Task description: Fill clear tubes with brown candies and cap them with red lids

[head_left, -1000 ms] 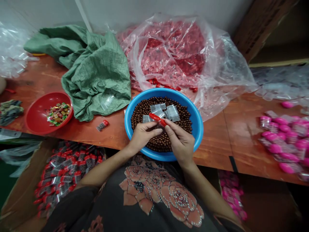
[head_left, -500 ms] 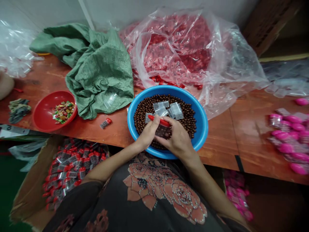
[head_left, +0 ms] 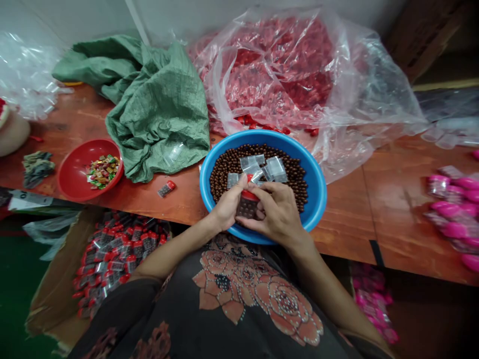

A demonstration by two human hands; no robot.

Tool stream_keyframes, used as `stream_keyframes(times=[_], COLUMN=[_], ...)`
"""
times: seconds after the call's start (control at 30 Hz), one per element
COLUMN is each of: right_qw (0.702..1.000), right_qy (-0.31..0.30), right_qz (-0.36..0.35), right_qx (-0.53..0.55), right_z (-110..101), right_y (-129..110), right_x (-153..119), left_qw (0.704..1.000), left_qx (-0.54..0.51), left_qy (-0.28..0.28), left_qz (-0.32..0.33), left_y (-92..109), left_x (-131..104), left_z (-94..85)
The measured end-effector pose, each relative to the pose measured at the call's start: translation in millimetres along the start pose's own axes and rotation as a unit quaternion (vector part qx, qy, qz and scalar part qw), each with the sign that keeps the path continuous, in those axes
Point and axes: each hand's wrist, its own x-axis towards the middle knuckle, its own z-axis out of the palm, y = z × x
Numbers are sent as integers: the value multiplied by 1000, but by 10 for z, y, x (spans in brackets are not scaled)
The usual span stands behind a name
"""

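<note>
Both my hands are closed around a small clear container [head_left: 247, 205] filled with brown balls, with a red lid [head_left: 250, 191] at its top. My left hand [head_left: 227, 205] grips it from the left, thumb up at the lid. My right hand [head_left: 279, 209] holds the other side, its fingers bent at the lid and its thumb low on the container. They are over the near part of a blue basin [head_left: 321, 199] of brown chocolate-like balls [head_left: 228, 159]. Several empty clear containers [head_left: 276, 169] lie on the balls.
A red bowl [head_left: 67, 174] of wrapped sweets, a green sack [head_left: 160, 114] and one filled container [head_left: 166, 188] lie left. Behind the basin spreads a plastic bag of red lids [head_left: 277, 65]. Pink-lidded containers [head_left: 456, 209] sit right. Below the table, a carton [head_left: 52, 284] holds red-lidded containers.
The red lid, tilted across the container before, now sits more squarely on top. My right fingers have curled in at the lid. The whole view has shifted slightly.
</note>
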Motion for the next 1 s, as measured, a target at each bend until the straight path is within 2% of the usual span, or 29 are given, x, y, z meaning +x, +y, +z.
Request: stream_keyframes(times=[0.17, 0.27, 0.33, 0.47, 0.67, 0.77, 0.83, 0.87, 0.93, 1.0], right_qw=[999, 999, 999, 998, 992, 993, 997, 999, 1000, 997], right_qy=[22, -9, -25, -8, 27, 26, 5, -12, -30, 17], right_qz=[26, 38, 26, -27, -82, -77, -47, -27, 9, 64], right_qx=[42, 21, -7, -54, -94, -85, -60, -40, 4, 42], right_z=[-1, -17, -22, -14, -18, -15, -10, -10, -25, -71], right_y=[-32, -40, -41, -23, 9, -65, -150, -187, -200, -74], right_x=[2, 33, 49, 56, 55, 64, 73, 77, 68, 6], left_qw=[1000, 1000, 1000, 1000, 993, 992, 990, 986, 965, 912], left_qx=[9, 6, 4, 7, 61, 83, 92, 101, 134, 190], left_qy=[9, 17, 16, 11, 65, 68, 74, 82, 119, 201], left_qz=[-26, -20, -6, 27, 75, 73, 82, 104, 193, 302], left_y=[25, 31, 16, -34, -107, -117, -53, 10, 191, 398], left_x=[-22, -38, -41, -50, -89, -105, -139, -168, -242, -316], left_z=[25, 25, 24, 35, 65, 68, 49, 24, -87, -306])
